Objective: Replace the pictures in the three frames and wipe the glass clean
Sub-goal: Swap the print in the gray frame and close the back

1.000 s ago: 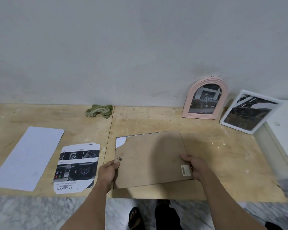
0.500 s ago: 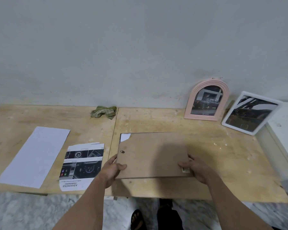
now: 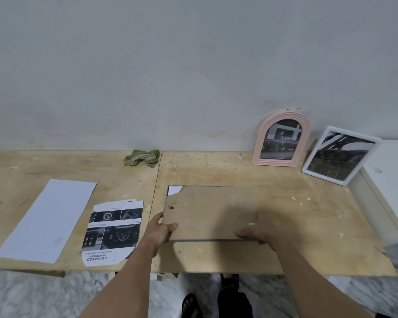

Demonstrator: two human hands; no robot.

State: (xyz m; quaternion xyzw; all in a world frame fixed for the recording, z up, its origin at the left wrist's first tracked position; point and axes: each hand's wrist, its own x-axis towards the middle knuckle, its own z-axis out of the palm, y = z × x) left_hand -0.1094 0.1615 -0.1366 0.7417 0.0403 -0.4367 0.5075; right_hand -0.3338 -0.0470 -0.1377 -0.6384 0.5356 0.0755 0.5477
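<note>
A brown backing board (image 3: 207, 210) lies face down on the wooden table (image 3: 296, 216), with a white paper corner (image 3: 174, 190) showing at its chipped far left corner. My left hand (image 3: 160, 231) grips the board's near left corner, thumb on top. My right hand (image 3: 259, 232) holds its near right edge, fingers on the board. A pink arched frame (image 3: 282, 138) and a white rectangular frame (image 3: 340, 156) lean on the wall at the back right, each with a dark picture. A green checked cloth (image 3: 141, 158) sits by the wall.
A printed car-interior sheet (image 3: 114, 230) and a blank white sheet (image 3: 48, 218) lie on the left half of the table. A white surface (image 3: 391, 184) adjoins the table's right end. The table's front edge runs just below my hands; feet and marble floor show beneath.
The board, tilted up toward me a second ago, has come down flat onto the table and sits squarer to the table edge. Both hands stayed on its near corners.
</note>
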